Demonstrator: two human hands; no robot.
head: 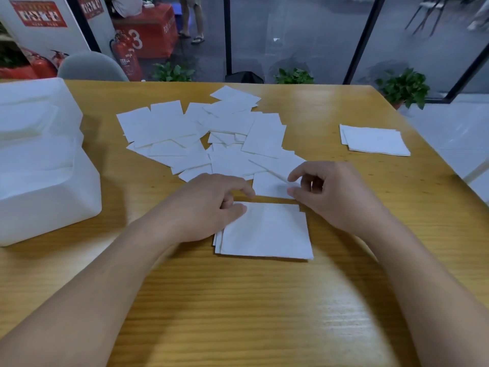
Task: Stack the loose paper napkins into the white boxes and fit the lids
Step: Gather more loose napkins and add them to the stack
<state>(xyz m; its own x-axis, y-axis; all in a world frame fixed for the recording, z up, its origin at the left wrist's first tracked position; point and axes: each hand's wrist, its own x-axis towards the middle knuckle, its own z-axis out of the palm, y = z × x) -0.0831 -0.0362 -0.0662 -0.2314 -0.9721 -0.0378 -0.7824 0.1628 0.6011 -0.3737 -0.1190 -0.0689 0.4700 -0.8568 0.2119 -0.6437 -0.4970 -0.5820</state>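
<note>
Reaching forward over the wooden table, both forearms come in from the near edge and converge on a small stack of napkins lying flat just in front of the person. The left hand rests knuckles-up on the stack's near-left corner, its fingers curled and the thumb pressing the top sheet down — a hold rather than a lift. The right hand hovers at the stack's far-right corner, thumb and forefinger pinching the edge of a single napkin just beyond the stack.

The stack is nearly square, its sides roughly parallel to the table's edges, with lower sheets peeking out at the left side.

Beyond it the loose napkins spread in an overlapping scatter across the table's middle. A second neat pile sits well apart near the right edge. White boxes stand at the left edge — bare wood separates them from the hands.
</note>
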